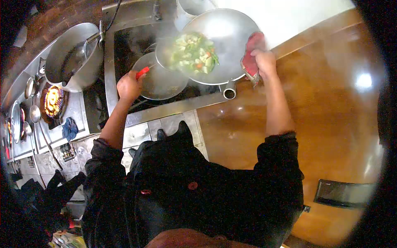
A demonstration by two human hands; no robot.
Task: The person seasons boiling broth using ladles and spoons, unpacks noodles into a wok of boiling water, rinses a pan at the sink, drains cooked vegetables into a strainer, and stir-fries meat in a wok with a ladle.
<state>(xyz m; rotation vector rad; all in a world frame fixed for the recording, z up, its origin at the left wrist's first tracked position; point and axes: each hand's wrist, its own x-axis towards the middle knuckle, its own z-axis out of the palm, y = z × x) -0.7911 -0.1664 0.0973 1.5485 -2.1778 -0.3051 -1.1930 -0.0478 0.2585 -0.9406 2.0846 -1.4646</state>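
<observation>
My left hand (129, 86) is closed around the red handle (142, 73) of what looks like a round strainer. Its head is blurred by steam. Cut green vegetables (194, 53) with some orange pieces lie at that end, over the left side of a large metal wok (235, 49). My right hand (264, 62) grips the wok's right rim through a folded red cloth (253, 51). The wok's hollow tube handle (229, 93) points toward me. Below and left of it, a second wok (161, 89) with liquid sits on the stove, partly covered.
A tall pot (76, 58) stands left of the stove (142, 115), with a lit burner (53, 101) in front. Ladles (35, 113) and a blue cloth (70, 129) lie nearby. Another person's dark clothing (45, 202) shows lower left. A metal container (182, 18) stands behind the wok.
</observation>
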